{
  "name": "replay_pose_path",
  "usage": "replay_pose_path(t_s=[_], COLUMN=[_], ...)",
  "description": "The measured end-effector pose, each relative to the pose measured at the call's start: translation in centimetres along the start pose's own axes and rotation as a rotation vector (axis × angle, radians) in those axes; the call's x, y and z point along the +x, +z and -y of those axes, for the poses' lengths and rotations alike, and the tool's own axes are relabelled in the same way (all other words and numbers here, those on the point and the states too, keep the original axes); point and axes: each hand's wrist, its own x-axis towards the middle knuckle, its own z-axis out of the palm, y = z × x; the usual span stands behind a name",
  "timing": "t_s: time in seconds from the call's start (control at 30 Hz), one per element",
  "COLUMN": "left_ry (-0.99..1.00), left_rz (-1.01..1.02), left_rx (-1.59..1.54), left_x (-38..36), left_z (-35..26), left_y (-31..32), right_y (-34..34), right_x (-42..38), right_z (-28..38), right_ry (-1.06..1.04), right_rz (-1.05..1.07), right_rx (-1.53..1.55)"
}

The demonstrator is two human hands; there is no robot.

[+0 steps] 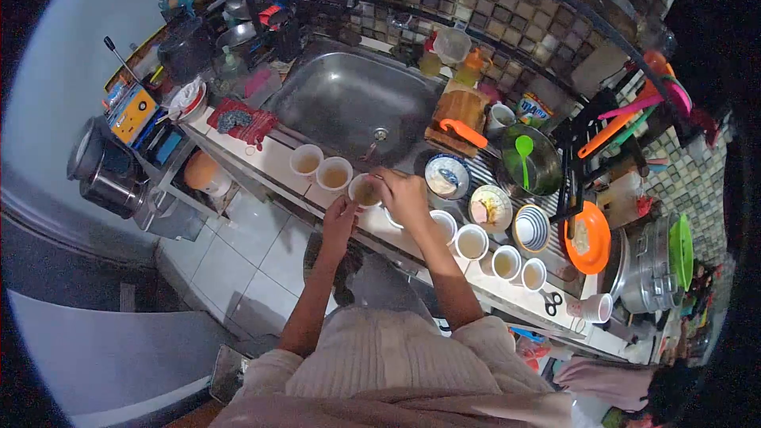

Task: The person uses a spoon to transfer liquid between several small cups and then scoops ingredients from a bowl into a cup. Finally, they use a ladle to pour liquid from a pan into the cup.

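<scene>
both hands meet at one cup (365,190) on the worktop (273,160), just in front of the sink (349,99). left hand (339,218) touches its near side; whether its grip is closed, i cannot tell. right hand (404,194) pinches the cup's rim from above. two filled cups (319,166) stand just left of it, also before the sink.

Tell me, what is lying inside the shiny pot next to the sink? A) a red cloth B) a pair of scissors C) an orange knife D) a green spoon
D: a green spoon rests inside the shiny pot, to the right of the sink; the scissors lie near the counter's front edge, by the cups.
</scene>
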Motion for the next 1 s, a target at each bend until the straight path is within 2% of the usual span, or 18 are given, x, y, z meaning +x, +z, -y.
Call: replay_pose_path(t_s=[0.13,0.2,0.27,0.33,0.4,0.47,0.53,0.57,0.7,0.77,0.83,0.87,0.93,1.0], left_ry=[-0.011,-0.093,-0.106,-0.119,-0.164,-0.150,-0.154,-0.147,-0.166,-0.164,-0.161,-0.213,-0.269,-0.249], left_rz=[0.008,0.062,0.095,0.129,0.113,0.140,0.170,0.215,0.277,0.315,0.353,0.345,0.337,0.434], left_rx=[-0.019,-0.064,-0.097,-0.129,-0.033,0.002,0.039,0.060,0.151,0.174,0.196,0.151,0.108,0.186], left_x=[0.2,0.5,0.5,0.2,0.0,0.1,0.2,0.3,0.8,1.2,1.5,1.6,1.9,2.4], left_z=[0.2,0.8,0.6,-0.3,-1.1,-1.5,-1.4,-1.4,-2.3,-2.4,-2.3,-2.2,-2.0,-1.8], left_y=[-0.4,-0.8,-1.1,-1.1,-1.1,-1.3,-1.9,-2.2,-2.6,-3.0,-3.0,-3.0,-3.2,-3.6], right_y=[0.5,-0.3,-0.5,0.0,-0.1,-1.1,-2.8,-2.6,-2.2,-1.8,-2.6,-3.0,-3.2,-3.6], right_x=[0.0,0.5,1.0,1.0,0.8,0.9,0.9,1.1,2.3,1.7,1.5,1.3,1.6,2.3], right_z=[-0.4,-0.1,0.0,0.1,0.4,0.4,1.3,0.9,1.8,1.7,1.7,1.6,1.6,2.2], right_ry=[-0.070,-0.094,0.053,0.073,-0.053,-0.104,0.115,0.143,0.183,0.063,0.078,0.091,0.065,0.222], right_rz=[0.112,0.133,0.208,0.180,0.283,0.294,0.413,0.377,0.361,0.348,0.409,0.469,0.447,0.437], right_rx=[0.018,0.018,-0.059,-0.046,-0.023,-0.008,-0.046,-0.108,-0.141,-0.021,-0.081,-0.142,-0.150,-0.203])
